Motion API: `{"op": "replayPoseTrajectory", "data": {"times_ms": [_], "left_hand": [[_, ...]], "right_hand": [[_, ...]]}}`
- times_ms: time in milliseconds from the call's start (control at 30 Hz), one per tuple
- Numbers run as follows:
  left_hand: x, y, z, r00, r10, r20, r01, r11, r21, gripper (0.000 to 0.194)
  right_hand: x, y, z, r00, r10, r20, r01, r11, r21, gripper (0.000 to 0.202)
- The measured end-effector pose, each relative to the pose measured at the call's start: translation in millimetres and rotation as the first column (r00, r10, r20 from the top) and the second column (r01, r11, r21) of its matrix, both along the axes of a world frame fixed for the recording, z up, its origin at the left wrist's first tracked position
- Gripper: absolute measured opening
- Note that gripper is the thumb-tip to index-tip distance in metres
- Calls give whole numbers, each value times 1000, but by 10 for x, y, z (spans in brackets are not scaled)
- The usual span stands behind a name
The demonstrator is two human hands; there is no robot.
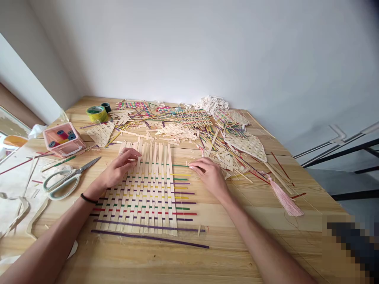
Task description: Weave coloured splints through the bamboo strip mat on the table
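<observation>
A half-woven mat (148, 197) lies on the table, with pale upright strips crossed by green, yellow, purple and red ones. My right hand (209, 173) is closed in a pinch on the end of a green strip (179, 165) at the mat's right side. That strip runs leftward among the pale strips near the mat's far end. My left hand (122, 167) rests over the mat's upper left, its fingers loosely bent and apart; its thumb is mostly hidden. Along the near edge lies a loose purple strip (148, 238).
Scissors (68, 179) and a pink box (63, 140) with thread spools stand to the left. Behind are a tape roll (97, 114) and heaped strip scraps (177, 132). A woven fan (247, 144) with a pink tassel (286, 197) lies to the right.
</observation>
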State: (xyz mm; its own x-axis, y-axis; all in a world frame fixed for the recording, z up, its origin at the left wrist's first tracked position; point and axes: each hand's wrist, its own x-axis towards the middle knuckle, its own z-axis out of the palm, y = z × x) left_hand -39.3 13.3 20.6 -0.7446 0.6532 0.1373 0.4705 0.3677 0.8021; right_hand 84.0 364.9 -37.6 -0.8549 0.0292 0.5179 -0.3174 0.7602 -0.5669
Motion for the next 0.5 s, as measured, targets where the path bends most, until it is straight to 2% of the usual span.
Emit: {"op": "replayPoseTrajectory", "data": {"times_ms": [233, 500], "left_hand": [[-43, -39, -78, 1000, -21, 13, 20, 1000, 19, 25], [-51, -44, -71, 999, -31, 39, 30, 999, 21, 25]], "right_hand": [[10, -71, -3, 1000, 0, -6, 0, 1000, -6, 17], [6, -53, 5, 1000, -3, 10, 3, 1000, -2, 16]]}}
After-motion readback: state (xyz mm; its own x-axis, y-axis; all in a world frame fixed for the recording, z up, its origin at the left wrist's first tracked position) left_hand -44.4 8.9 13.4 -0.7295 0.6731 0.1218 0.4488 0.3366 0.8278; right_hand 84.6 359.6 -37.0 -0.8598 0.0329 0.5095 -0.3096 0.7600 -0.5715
